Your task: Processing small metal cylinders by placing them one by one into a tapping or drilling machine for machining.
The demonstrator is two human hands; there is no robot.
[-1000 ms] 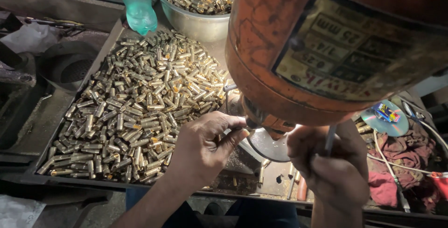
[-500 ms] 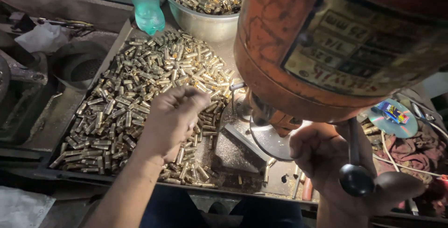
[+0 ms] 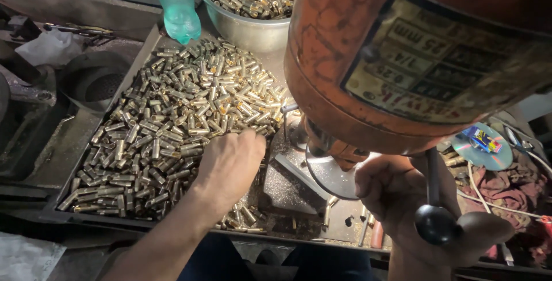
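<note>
My left hand (image 3: 230, 163) rests knuckles-up on the near right edge of a heap of small brass tubes (image 3: 167, 126) lying in a shallow metal tray (image 3: 86, 215); its fingertips are curled down into the pieces and hidden. My right hand (image 3: 402, 200) is wrapped around a thin lever with a black ball knob (image 3: 435, 223) at the lower right. Above it looms the orange body of a bench machine (image 3: 368, 57), with a round metal plate (image 3: 330, 174) under its spindle.
A steel bowl (image 3: 241, 28) full of brass pieces stands at the back, a green plastic bottle (image 3: 175, 5) to its left. A disc (image 3: 480, 149), red cloth (image 3: 506, 183) and wires lie at the right. Dark metal parts (image 3: 92, 83) sit left of the tray.
My left hand has left the machine's spindle and moved left and down onto the brass heap. My right hand has pulled the lever toward me, its knob now in front.
</note>
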